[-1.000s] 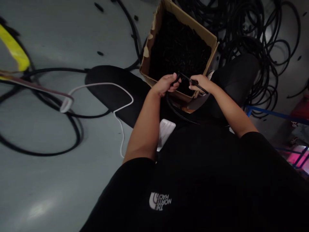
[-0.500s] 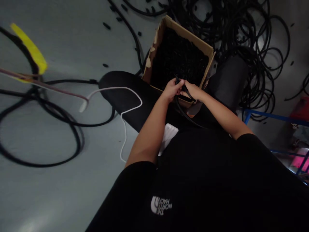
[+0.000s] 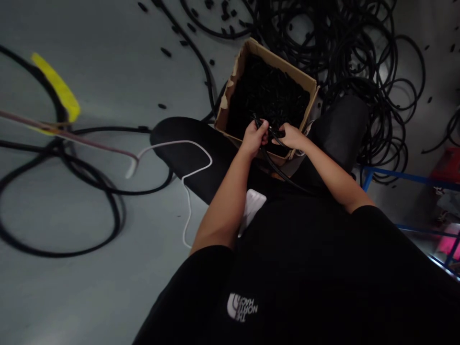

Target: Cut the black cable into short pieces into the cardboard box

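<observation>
My left hand is closed around a black cable, low over the near side of an open cardboard box. A short end of the cable sticks up past the thumb, and the rest runs down toward my lap. Just to the right, my right hand has its fingers curled at a dark piece between the two hands; its exact shape is lost against the dark contents. Many small black pieces fill the box, which stands between my knees.
Tangled black cables lie beyond the box and to the right. Small black pieces are scattered on the floor. At left are a looped cable, a yellow strip and a white cord. A blue frame stands at right.
My hands have moved slightly apart, the right one shifting rightward from the left. The cable stays in my left hand. The whole view has shifted a little downward.
</observation>
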Action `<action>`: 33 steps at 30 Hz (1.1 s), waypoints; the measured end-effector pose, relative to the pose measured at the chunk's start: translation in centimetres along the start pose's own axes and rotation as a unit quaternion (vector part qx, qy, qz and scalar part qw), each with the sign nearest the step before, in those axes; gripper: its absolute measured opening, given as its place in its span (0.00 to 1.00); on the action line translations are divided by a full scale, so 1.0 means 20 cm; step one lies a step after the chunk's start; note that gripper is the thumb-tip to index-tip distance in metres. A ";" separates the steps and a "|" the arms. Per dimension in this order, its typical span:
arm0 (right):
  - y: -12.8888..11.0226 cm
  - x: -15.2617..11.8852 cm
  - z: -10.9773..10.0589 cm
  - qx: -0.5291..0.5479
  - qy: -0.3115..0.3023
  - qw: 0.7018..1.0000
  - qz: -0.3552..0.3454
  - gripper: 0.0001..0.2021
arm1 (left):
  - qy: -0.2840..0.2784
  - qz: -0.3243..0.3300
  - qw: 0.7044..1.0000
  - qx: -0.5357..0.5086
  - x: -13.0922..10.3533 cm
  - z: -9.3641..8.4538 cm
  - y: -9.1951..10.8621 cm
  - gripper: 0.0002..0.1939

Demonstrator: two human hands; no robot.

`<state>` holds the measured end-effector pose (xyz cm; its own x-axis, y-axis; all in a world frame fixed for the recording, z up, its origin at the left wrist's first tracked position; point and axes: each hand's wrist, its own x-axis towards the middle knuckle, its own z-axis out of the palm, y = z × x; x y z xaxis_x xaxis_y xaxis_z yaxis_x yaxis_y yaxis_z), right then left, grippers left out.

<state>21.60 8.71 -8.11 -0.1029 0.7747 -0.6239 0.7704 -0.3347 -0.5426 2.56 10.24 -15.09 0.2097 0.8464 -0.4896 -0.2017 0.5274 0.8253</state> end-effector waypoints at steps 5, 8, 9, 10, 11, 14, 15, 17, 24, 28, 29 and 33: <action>-0.08 -0.09 -0.04 -0.148 -0.023 0.988 -0.041 0.18 | -0.028 -0.001 1.000 0.004 -0.03 0.01 0.05 0.25; -0.11 -0.11 -0.04 -0.192 -0.015 0.980 -0.050 0.17 | -0.030 0.000 1.000 -0.009 -0.03 0.01 0.08 0.22; -0.11 -0.11 -0.04 -0.200 -0.011 0.978 -0.052 0.17 | -0.027 -0.003 0.999 -0.021 -0.03 0.01 0.09 0.21; -0.11 -0.10 -0.04 -0.202 -0.009 0.978 -0.052 0.16 | -0.024 -0.008 0.999 -0.037 -0.04 0.00 0.10 0.19; -0.10 -0.10 -0.04 -0.199 -0.008 0.979 -0.051 0.16 | -0.020 -0.019 0.998 -0.055 -0.04 0.00 0.11 0.17; -0.06 -0.07 -0.04 -0.169 -0.008 0.984 -0.050 0.14 | -0.010 -0.068 0.992 -0.102 -0.06 -0.03 0.14 0.12; -0.05 -0.06 -0.04 -0.157 -0.008 0.986 -0.048 0.15 | -0.011 -0.087 0.990 -0.108 -0.07 -0.04 0.15 0.11; -0.01 -0.04 -0.04 -0.134 -0.011 0.990 -0.036 0.16 | -0.020 -0.122 0.987 -0.103 -0.09 -0.06 0.15 0.13; 0.09 0.02 -0.04 -0.022 -0.020 0.999 -0.029 0.18 | -0.011 -0.167 0.970 -0.177 -0.11 -0.06 0.17 0.18; 0.10 -0.02 -0.03 0.094 -0.016 0.995 -0.004 0.18 | 0.071 -0.123 0.959 -0.245 -0.10 -0.06 0.22 0.11; 0.10 -0.06 -0.02 0.135 -0.032 0.990 0.005 0.18 | 0.087 -0.108 0.960 -0.245 -0.09 -0.07 0.23 0.11; 0.07 -0.31 0.05 0.302 -0.126 0.945 0.010 0.18 | 0.162 -0.020 0.967 -0.197 -0.02 -0.11 0.18 0.12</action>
<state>22.67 2.89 -5.50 -0.2973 0.6387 -0.7097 0.2818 -0.6515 -0.7043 -0.36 11.86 -12.53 -0.0727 0.7702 -0.6337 -0.5618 0.4934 0.6641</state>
